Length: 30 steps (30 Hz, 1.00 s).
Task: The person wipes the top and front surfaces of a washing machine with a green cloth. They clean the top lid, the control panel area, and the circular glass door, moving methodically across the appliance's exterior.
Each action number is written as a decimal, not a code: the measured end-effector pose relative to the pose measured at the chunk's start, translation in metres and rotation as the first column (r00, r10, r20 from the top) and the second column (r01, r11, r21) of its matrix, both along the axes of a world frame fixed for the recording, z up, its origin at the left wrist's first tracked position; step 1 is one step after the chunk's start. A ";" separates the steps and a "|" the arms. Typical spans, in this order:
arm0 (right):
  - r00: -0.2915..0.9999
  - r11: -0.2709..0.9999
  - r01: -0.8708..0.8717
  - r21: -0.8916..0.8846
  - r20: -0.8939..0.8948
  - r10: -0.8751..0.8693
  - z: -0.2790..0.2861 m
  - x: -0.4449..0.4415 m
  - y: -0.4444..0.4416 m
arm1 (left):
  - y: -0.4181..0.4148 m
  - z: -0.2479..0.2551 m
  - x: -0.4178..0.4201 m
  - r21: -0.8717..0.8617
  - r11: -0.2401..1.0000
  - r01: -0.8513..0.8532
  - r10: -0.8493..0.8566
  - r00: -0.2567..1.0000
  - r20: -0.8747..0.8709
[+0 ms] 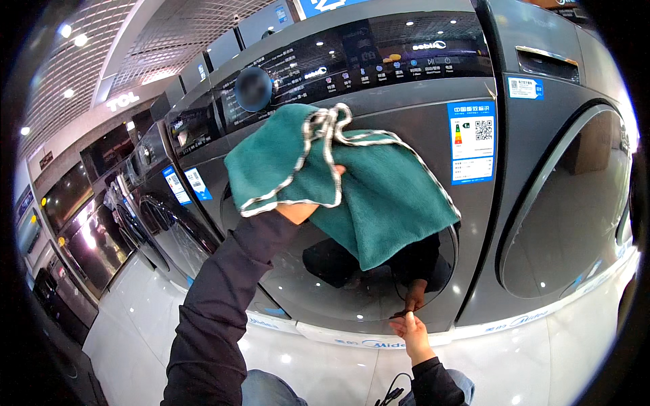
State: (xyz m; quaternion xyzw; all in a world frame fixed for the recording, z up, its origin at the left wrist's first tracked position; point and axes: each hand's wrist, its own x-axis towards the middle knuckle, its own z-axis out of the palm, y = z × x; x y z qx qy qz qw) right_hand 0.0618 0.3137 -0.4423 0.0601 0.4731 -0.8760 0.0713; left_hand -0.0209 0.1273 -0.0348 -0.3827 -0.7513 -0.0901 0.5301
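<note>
My left hand (pixel 299 210) holds a green cloth with black-and-white edging (pixel 386 198) in front of a dark Midea front-loading washing machine (pixel 406 122). The cloth drapes over most of the fingers and hangs before the upper part of the round glossy door (pixel 330 299). Above it are the control panel and round dial (pixel 253 89). Lower right, my right hand (pixel 414 335) is at the bottom of the door, fingertips close to or touching it; its reflection shows just above. Whether those fingers pinch something small cannot be told.
Another washing machine (pixel 548 203) stands close on the right, and more line the left side (pixel 152 208). Blue-and-white labels (pixel 472 142) are stuck on the fronts. A white plinth (pixel 330 337) runs below. A black cable (pixel 391 396) shows by my knees above the glossy tiled floor (pixel 325 373).
</note>
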 end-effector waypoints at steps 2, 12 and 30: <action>1.000 1.000 0.001 0.022 0.025 -0.001 0.006 0.001 0.001 | -0.001 0.003 0.012 0.018 0.992 -0.128 0.129 0.985 -0.117; 1.000 0.999 -0.005 -0.035 0.024 0.006 0.005 0.002 0.000 | -0.063 -0.013 0.017 0.341 0.914 -0.218 0.258 0.963 -0.077; 0.998 0.998 -0.053 0.033 -0.042 0.054 0.004 0.000 -0.001 | -0.225 -0.223 -0.024 0.848 0.472 -0.239 -0.058 0.952 0.301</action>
